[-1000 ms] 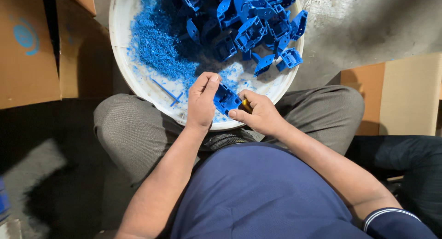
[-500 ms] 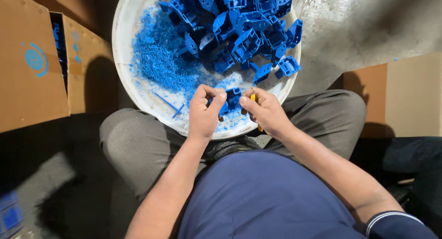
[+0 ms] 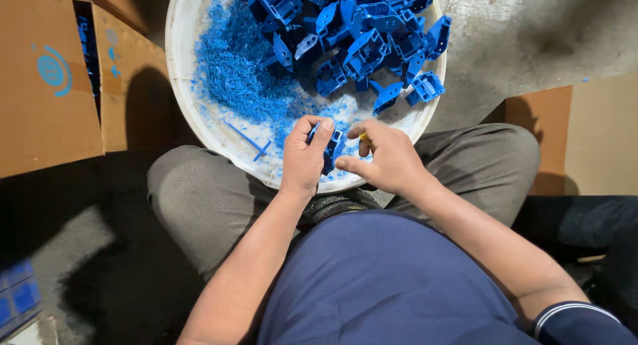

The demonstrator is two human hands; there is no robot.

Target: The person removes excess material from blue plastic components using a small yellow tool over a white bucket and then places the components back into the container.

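Observation:
My left hand (image 3: 304, 160) grips a small blue plastic part (image 3: 330, 149) over the near rim of a wide white basin (image 3: 181, 99). My right hand (image 3: 385, 159) is closed around a small tool with a yellow handle (image 3: 363, 137), its tip at the part. Behind the hands, a heap of several blue plastic parts (image 3: 362, 36) fills the far half of the basin. Blue shavings (image 3: 239, 86) cover the left side of the basin floor.
The basin rests between my knees (image 3: 199, 192) on a grey floor (image 3: 531, 32). An open cardboard box (image 3: 60, 86) holding blue parts stands at the left. Flat cardboard (image 3: 578, 132) lies at the right. More blue pieces (image 3: 16, 298) sit at the lower left.
The blue part has been turned in my left hand from broadside to edge-on. My right hand has stayed at it with the tool.

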